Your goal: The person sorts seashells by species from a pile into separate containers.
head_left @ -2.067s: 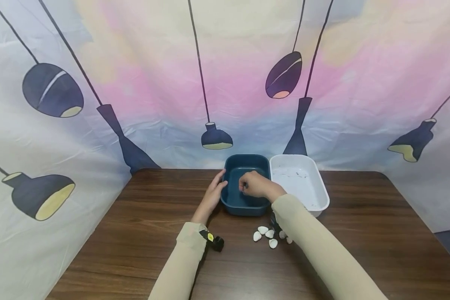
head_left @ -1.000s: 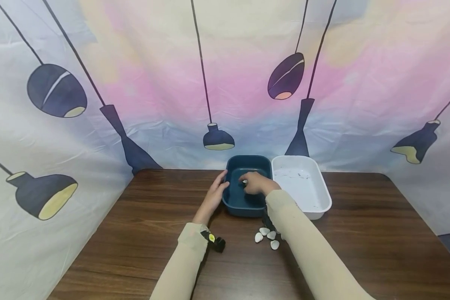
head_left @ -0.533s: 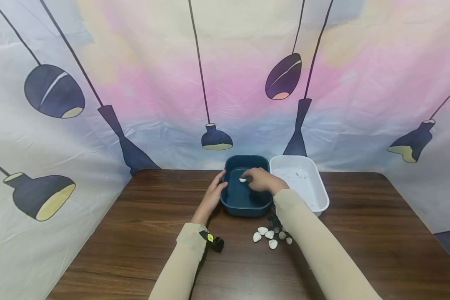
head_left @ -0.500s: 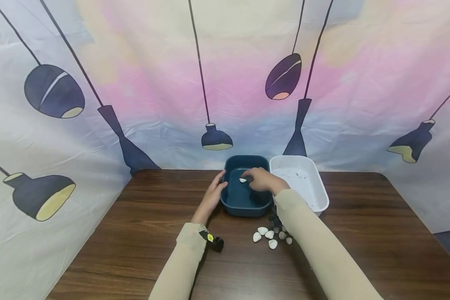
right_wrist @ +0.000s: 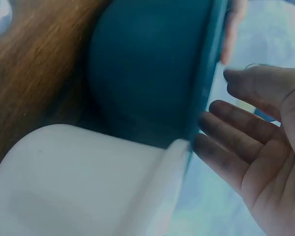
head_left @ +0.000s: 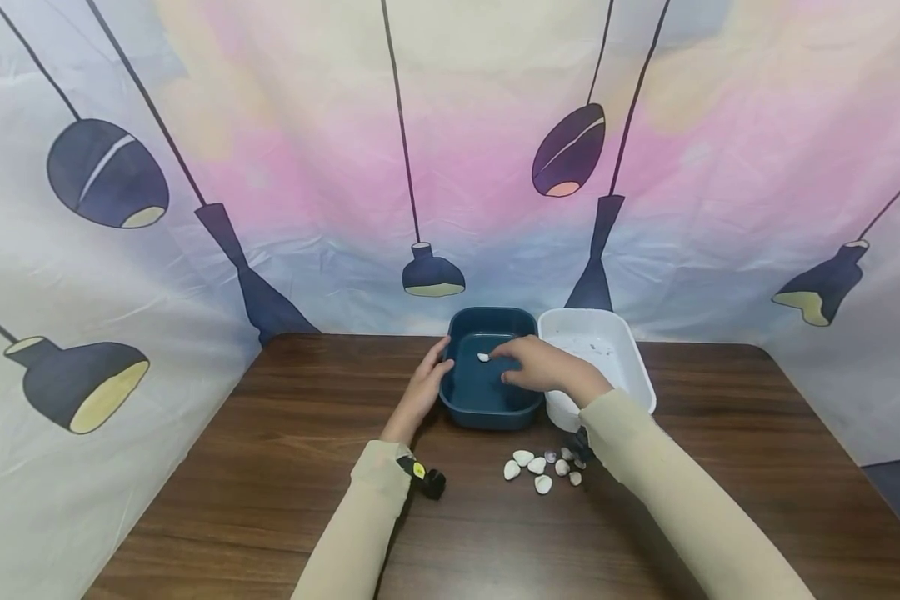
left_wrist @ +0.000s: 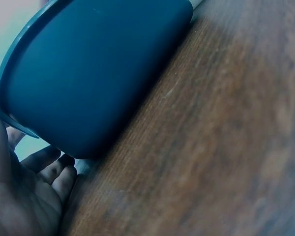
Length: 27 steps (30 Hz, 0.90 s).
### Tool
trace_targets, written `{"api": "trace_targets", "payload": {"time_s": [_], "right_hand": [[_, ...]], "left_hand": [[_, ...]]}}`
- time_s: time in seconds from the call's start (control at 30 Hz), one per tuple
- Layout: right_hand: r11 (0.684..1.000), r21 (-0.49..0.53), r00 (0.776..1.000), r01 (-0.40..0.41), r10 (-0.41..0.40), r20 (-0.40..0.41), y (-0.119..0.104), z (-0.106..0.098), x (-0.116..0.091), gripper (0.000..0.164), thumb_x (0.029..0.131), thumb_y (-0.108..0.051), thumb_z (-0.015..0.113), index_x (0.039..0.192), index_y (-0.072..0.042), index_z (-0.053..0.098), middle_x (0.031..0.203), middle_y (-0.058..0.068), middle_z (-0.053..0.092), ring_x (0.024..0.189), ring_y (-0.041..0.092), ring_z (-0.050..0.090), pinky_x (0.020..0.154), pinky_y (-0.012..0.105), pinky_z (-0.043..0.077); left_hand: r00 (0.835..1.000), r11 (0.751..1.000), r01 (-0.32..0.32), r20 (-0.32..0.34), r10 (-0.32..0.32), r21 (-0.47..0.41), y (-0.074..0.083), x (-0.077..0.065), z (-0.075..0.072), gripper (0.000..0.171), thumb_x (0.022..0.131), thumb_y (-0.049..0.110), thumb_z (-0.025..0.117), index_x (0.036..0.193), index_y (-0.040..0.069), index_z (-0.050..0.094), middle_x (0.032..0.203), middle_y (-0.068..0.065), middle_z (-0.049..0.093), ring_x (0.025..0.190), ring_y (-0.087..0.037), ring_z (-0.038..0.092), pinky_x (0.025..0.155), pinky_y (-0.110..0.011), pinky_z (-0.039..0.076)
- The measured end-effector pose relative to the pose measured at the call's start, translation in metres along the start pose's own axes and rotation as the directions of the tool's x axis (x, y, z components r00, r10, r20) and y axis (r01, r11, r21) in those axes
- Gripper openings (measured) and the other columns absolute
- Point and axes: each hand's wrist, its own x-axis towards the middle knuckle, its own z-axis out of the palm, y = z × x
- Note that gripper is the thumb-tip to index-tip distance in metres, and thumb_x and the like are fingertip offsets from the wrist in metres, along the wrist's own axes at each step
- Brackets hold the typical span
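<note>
In the head view my left hand (head_left: 422, 385) rests on the left rim of a dark teal basin (head_left: 492, 419), its fingers loosely extended. The left wrist view shows these fingers (left_wrist: 63, 183) right at the basin's outer wall. One small white seashell (head_left: 483, 357) lies inside the basin. My right hand (head_left: 540, 364) is over the basin's right side, its index finger stretched out close beside the shell. No object shows between the spread thumb and fingers of the right hand (right_wrist: 265, 132) in the right wrist view.
Touching the teal basin on the right is a white basin (head_left: 640, 367) with dark specks inside. Several white shells (head_left: 536, 466) and smaller greyish ones (head_left: 562, 467) lie on the wooden table (head_left: 465, 533) in front. A lamp-patterned cloth (head_left: 330, 167) hangs behind.
My right hand has let go of the white shell, which now lies in the teal basin, and has drawn back to the right, its fingers loosening. The left hand has stayed in place.
</note>
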Motion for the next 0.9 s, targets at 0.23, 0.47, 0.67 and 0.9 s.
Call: {"api": "trace_targets", "payload": {"time_s": [0.23, 0.47, 0.67, 0.9], "right_hand": [[0.998, -0.012, 0.998, 0.054, -0.054, -0.007, -0.012, -0.005, -0.016, 0.044, 0.103, -0.014, 0.069, 0.144, 0.000, 0.063, 0.144, 0.017, 0.063, 0.136, 0.035, 0.058, 0.111, 0.051, 0.048], [0.996, -0.018, 0.996, 0.085, -0.085, 0.002, -0.020, -0.002, -0.030, 0.041, 0.103, -0.015, 0.070, 0.141, 0.000, 0.065, 0.141, 0.017, 0.066, 0.132, 0.034, 0.061, 0.108, 0.050, 0.051], [0.996, -0.048, 0.997, 0.075, -0.076, -0.010, -0.025, 0.008, -0.040, 0.039, 0.101, -0.015, 0.071, 0.137, 0.001, 0.068, 0.136, 0.015, 0.069, 0.127, 0.032, 0.065, 0.104, 0.049, 0.053], [0.996, -0.028, 0.995, 0.088, -0.089, -0.040, -0.034, 0.014, -0.050, 0.034, 0.101, -0.012, 0.072, 0.131, 0.003, 0.071, 0.128, 0.017, 0.072, 0.116, 0.032, 0.069, 0.097, 0.048, 0.057]], "left_hand": [[1.000, 1.000, 0.003, 0.009, -0.003, 0.002, 0.001, 0.001, 0.002, 0.054, 0.113, 0.023, 0.046, 0.165, 0.014, 0.037, 0.173, -0.013, 0.026, 0.159, -0.037, 0.021, 0.125, -0.060, 0.022], [1.000, 1.000, 0.010, -0.005, -0.010, -0.004, 0.002, 0.001, 0.001, 0.054, 0.112, 0.023, 0.047, 0.165, 0.016, 0.038, 0.173, -0.013, 0.027, 0.159, -0.036, 0.022, 0.126, -0.057, 0.022], [1.000, 1.000, 0.024, 0.001, -0.024, 0.002, 0.003, 0.001, 0.000, 0.055, 0.113, 0.023, 0.046, 0.166, 0.015, 0.036, 0.173, -0.014, 0.025, 0.159, -0.038, 0.020, 0.126, -0.060, 0.021], [1.000, 1.000, 0.010, 0.003, -0.010, -0.006, 0.001, 0.000, 0.000, 0.054, 0.113, 0.025, 0.047, 0.165, 0.016, 0.038, 0.173, -0.013, 0.027, 0.159, -0.036, 0.023, 0.126, -0.058, 0.021]]}}
